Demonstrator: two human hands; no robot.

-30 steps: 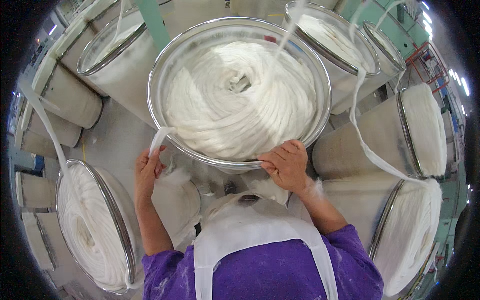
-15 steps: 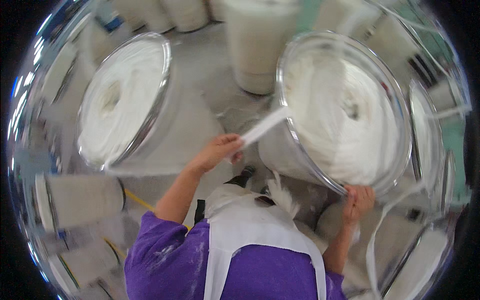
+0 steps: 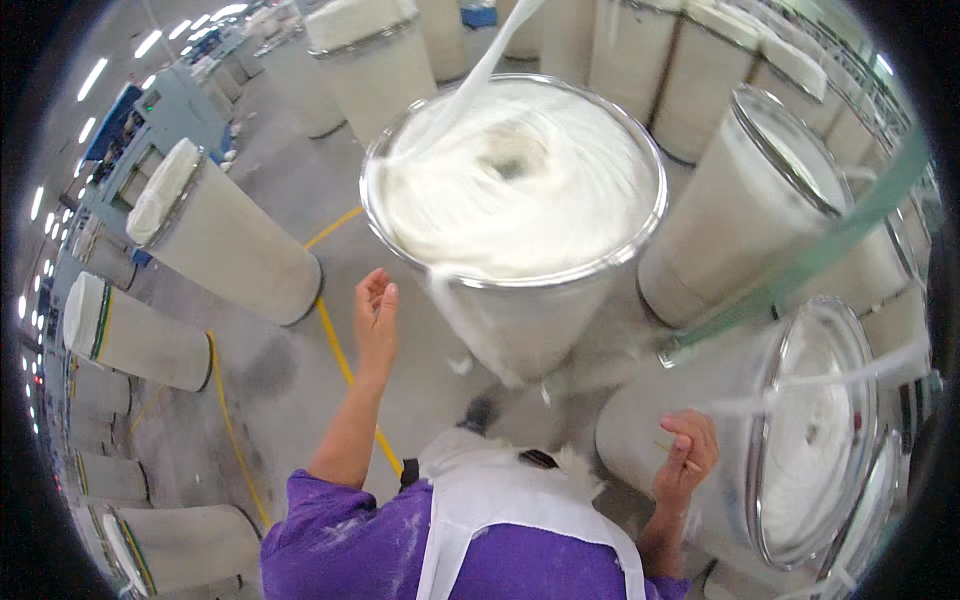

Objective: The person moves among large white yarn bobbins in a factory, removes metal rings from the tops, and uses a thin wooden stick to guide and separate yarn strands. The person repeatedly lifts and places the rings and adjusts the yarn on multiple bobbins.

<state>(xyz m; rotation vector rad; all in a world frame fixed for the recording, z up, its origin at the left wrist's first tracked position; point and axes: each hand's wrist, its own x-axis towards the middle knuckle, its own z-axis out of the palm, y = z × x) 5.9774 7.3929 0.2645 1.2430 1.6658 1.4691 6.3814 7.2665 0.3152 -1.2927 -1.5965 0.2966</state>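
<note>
Ahead of me stands a tall can (image 3: 540, 310) with a shiny metal rim, filled with coiled white sliver (image 3: 570, 190). One strand rises from it toward the top; another white strand (image 3: 450, 310) hangs over its front rim. My left hand (image 3: 376, 315) is raised just left of this can, thumb apart from the fingers, holding nothing. On the right, my right hand (image 3: 688, 455) is curled around a thin tan stick-like thing (image 3: 678, 457). It is near the side of another sliver-filled can (image 3: 690, 400), which appears tilted in the fisheye picture.
More cans (image 3: 235, 245) stand at the left and a row (image 3: 630, 60) at the back. A green bar (image 3: 800, 270) crosses the right side, near loose white strands (image 3: 850, 370). Yellow lines (image 3: 340, 340) mark the floor; a blue-grey machine (image 3: 180, 110) stands far left.
My view has swung, and a full can is now straight ahead. My left hand has let go of the white strand. My right hand has come off the can's rim.
</note>
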